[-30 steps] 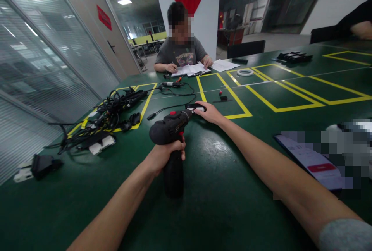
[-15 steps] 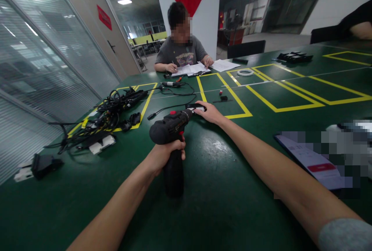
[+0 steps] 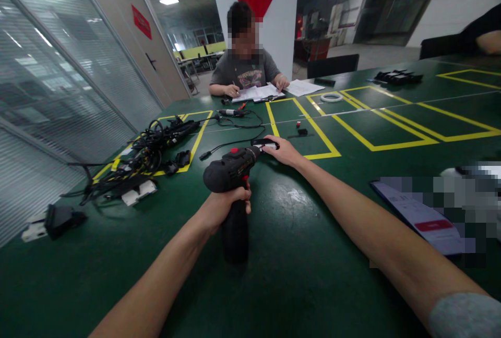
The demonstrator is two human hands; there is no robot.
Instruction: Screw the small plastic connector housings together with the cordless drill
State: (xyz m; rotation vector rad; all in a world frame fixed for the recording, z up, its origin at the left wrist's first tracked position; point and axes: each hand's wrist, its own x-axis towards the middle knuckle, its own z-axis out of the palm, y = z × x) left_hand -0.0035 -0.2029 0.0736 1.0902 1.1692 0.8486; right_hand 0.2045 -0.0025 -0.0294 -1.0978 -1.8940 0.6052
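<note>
My left hand (image 3: 225, 206) is wrapped round the grip of a black cordless drill (image 3: 231, 171) with a red button, held above the green table (image 3: 274, 275). The drill's nose points at a small black and white part (image 3: 265, 144) lying on the table. My right hand (image 3: 285, 152) is stretched far forward and pinches that part, steadying it against the drill tip.
A tangle of black cables and adapters (image 3: 144, 158) lies at the left, with a black plug (image 3: 58, 219) nearer the edge. Yellow tape boxes (image 3: 371, 124) mark the table. A person (image 3: 245, 69) writes on papers at the far end. A tablet (image 3: 425, 220) lies at right.
</note>
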